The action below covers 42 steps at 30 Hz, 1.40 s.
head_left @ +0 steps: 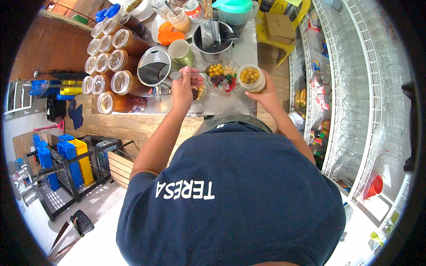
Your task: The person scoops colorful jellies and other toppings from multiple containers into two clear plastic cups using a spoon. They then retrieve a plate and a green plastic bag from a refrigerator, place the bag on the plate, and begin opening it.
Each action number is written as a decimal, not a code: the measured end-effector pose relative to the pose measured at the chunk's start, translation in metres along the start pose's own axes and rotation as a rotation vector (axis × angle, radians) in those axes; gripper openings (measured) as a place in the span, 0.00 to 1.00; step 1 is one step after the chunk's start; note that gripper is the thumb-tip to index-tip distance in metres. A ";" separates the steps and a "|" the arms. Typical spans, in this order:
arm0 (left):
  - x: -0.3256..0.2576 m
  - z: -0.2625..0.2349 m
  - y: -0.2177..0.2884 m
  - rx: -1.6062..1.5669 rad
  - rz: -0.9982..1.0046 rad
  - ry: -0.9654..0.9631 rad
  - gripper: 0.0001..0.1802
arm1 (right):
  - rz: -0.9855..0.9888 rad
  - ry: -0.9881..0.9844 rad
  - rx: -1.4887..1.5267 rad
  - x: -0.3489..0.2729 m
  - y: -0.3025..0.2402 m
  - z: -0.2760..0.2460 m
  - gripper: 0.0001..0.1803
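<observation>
My left hand (187, 85) is closed round the handle of a metal spoon (203, 71). The spoon reaches over a clear cup (224, 91) with red and green jelly cubes, dark beans and pale pieces. Yellow round beans (215, 69) lie at the spoon's end; whether they sit in its bowl or in the cup I cannot tell. My right hand (265, 91) grips a clear jar (251, 85) of yellow beans in liquid, tilted with its open mouth up, just right of the cup. Partly under my left hand stands another filled clear cup (200, 94).
Several lidded jars of brown liquid (128, 84) crowd the table's left side. A clear pitcher (154, 66), green mug (181, 53), metal pot (215, 55), orange lids (170, 36) and teal-lidded pitcher (234, 17) stand beyond my hands. Wire shelves (330, 88) line the right; a yellow chair (284, 53) holds a box.
</observation>
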<state>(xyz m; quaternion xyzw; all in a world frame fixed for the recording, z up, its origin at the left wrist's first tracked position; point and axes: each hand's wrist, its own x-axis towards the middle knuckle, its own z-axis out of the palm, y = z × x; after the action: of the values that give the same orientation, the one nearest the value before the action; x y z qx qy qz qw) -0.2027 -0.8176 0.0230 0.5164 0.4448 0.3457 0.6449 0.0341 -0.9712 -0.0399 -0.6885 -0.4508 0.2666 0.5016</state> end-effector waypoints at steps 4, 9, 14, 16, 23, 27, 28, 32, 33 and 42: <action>0.003 0.004 -0.015 0.169 0.170 -0.065 0.21 | 0.024 -0.010 -0.002 -0.003 -0.002 0.001 0.48; -0.011 0.001 -0.003 0.494 0.428 -0.164 0.20 | 0.060 -0.028 -0.013 -0.007 -0.008 0.001 0.48; -0.044 0.002 0.049 0.161 0.466 -0.280 0.17 | -0.021 -0.077 -0.075 -0.006 -0.021 -0.002 0.48; -0.053 0.008 0.071 0.356 0.660 -0.483 0.12 | -0.081 -0.118 -0.011 -0.004 -0.032 -0.005 0.49; -0.063 0.018 0.119 0.904 1.117 -0.861 0.16 | -0.256 -0.418 -0.034 0.011 -0.080 -0.016 0.49; -0.070 0.018 0.122 0.952 1.176 -0.690 0.15 | -0.233 -0.405 0.053 0.014 -0.090 -0.002 0.49; -0.072 0.018 0.122 0.965 1.210 -0.657 0.12 | -0.195 -0.387 0.093 0.015 -0.090 0.001 0.49; -0.076 0.024 0.114 1.027 1.213 -0.505 0.08 | -0.186 -0.356 0.155 0.014 -0.088 0.007 0.49; -0.076 0.026 0.112 1.041 1.184 -0.454 0.09 | -0.237 -0.345 0.096 0.015 -0.088 0.008 0.49; -0.049 0.008 0.095 0.218 -0.098 -0.264 0.23 | -0.263 -0.264 -0.105 0.009 -0.085 0.022 0.50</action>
<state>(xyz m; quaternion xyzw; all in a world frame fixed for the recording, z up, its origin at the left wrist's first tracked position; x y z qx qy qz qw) -0.2118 -0.8436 0.1263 0.6020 0.4157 0.1927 0.6540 -0.0102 -0.9458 0.0316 -0.6081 -0.6120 0.2628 0.4320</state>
